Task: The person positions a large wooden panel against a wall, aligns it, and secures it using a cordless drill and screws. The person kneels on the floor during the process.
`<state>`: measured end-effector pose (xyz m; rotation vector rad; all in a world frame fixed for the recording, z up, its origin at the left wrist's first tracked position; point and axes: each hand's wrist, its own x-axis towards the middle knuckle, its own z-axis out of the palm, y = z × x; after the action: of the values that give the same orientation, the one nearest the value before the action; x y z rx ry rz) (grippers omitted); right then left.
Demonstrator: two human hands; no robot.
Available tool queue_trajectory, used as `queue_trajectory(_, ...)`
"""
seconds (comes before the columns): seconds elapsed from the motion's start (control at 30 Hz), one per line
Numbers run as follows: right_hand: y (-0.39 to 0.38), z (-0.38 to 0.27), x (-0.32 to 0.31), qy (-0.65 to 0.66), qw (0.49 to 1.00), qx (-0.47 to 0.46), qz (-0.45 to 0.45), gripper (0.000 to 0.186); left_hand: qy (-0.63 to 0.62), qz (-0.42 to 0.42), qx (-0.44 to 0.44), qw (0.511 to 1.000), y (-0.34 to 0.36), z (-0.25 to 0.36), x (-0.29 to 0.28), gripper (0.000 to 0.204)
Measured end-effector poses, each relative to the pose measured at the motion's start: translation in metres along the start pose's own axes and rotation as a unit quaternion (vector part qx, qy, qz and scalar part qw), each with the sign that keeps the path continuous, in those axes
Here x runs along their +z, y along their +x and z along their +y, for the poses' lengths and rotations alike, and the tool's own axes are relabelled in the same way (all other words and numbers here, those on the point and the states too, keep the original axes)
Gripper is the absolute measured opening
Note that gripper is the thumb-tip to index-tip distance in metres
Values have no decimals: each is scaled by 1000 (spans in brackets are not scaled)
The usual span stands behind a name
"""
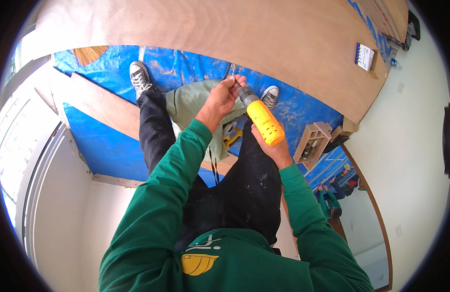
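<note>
A yellow cordless drill (265, 121) with a dark chuck is gripped in my right hand (276, 148), its nose pointing up and away to the left. My left hand (223, 97) has its thumb and forefinger pinched on the thin drill bit (234, 71) just ahead of the chuck, the other fingers curled loosely. Below my left hand, a pale green cloth or bag (188, 101) lies between my legs. Partly hidden by it is a yellow-handled tool (232, 138) whose kind I cannot make out.
A large plywood sheet (225, 29) spans the far side, with a small white-and-blue box (364, 56) on it. Blue tarp (108, 151) covers the floor. A wooden tool caddy (312, 143) and a mirror (361, 224) are at right. At left lie a plank (103, 104) and broom bristles (90, 53).
</note>
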<state>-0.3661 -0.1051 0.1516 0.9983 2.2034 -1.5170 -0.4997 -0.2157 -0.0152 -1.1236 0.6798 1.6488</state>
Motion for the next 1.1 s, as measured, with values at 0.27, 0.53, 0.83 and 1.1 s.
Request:
queue_trajectory(0.27, 21, 24, 3, -49, 998, -33, 4, 31, -7, -56, -61, 997, 34, 3, -8, 20)
queue_trajectory(0.53, 70, 36, -7, -97, 979, 180, -29, 32, -93, 1, 19, 995, 86, -44, 14, 17)
queue_trajectory(0.83, 114, 12, -9, -162, 967, 180, -85, 34, -117, 51, 45, 991, 104, -38, 22, 30)
queue_trajectory(1.1, 119, 5, -6, -164, 966, 182, -80, 32, -129, 64, 23, 989, 110, -37, 24, 30)
